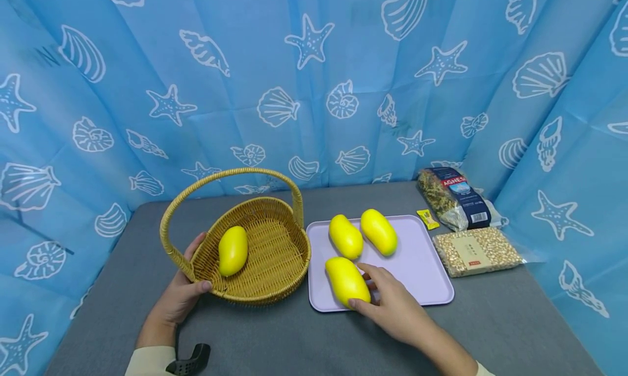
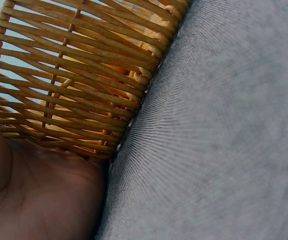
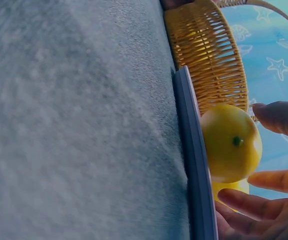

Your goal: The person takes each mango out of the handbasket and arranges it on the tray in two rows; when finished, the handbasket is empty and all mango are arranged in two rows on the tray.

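Note:
My left hand grips the left side of a wicker basket, thumb at the rim and fingers behind the wall. One yellow mango lies inside the basket. My right hand is at the nearest mango on a lilac tray. Its thumb and fingers are spread around that mango's right end, fingertips right at the skin. In the right wrist view, the mango rests on the tray between the spread thumb and fingers. Two more mangoes, one left and one right, lie behind it.
Right of the tray are a small yellow packet, a labelled pasta bag and a clear pack of pale beans or grains. A black curved object is by the left wrist. Blue shell-print curtains enclose the grey table.

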`<state>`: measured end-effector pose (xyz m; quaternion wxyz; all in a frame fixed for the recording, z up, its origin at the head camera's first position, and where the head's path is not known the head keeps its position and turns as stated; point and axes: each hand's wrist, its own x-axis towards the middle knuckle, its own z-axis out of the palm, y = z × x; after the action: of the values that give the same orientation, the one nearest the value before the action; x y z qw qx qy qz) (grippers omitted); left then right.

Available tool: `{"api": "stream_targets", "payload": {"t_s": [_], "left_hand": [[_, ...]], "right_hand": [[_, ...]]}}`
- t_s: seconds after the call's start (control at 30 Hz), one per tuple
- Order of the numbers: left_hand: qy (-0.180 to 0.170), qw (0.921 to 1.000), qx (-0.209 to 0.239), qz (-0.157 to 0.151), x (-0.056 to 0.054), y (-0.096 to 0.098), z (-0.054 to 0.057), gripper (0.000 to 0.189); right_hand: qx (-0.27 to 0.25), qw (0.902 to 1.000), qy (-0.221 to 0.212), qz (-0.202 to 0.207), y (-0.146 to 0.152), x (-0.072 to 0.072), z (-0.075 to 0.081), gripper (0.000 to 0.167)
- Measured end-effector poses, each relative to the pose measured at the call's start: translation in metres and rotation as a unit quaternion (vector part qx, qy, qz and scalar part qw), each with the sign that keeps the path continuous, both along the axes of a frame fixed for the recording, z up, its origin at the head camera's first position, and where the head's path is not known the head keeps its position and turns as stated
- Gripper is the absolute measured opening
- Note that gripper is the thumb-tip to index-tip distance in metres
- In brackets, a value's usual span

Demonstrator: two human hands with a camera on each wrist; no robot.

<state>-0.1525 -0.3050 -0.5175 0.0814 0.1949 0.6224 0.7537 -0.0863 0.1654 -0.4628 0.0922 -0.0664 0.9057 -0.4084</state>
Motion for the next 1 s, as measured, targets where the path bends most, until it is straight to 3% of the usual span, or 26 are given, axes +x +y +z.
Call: {"api": "stream_targets", "payload": {"t_s": [0.2,0.37,0.53,0.8,1.0], "left_hand": [[0.006,1.0000,-0.004,-0.003,-0.001,-0.001,-0.001,0.104],[0.004,0.9999,-0.009,-0.002,-0.001,-0.001,-0.001,0.105],[-0.003,0.9998,-0.019,0.006,-0.001,0.000,0.001,0.107],[0.001,0.9999,-0.016,0.006,-0.001,0.001,0.001,0.106],[0.003,0.9999,-0.014,0.005,0.000,0.001,0.001,0.106]], "right_hand": [[0.004,0.9999,0.007,-0.010,0.005,-0.003,0.005,0.076],[-0.030,0.9985,0.047,0.000,0.008,-0.008,0.010,0.072],[-0.084,0.9907,0.104,0.026,0.010,-0.010,0.018,0.065],[-0.203,0.9612,0.166,0.085,0.009,-0.016,0.027,0.042],[-0.301,0.9309,0.143,0.150,0.002,-0.020,0.036,0.053]]}}
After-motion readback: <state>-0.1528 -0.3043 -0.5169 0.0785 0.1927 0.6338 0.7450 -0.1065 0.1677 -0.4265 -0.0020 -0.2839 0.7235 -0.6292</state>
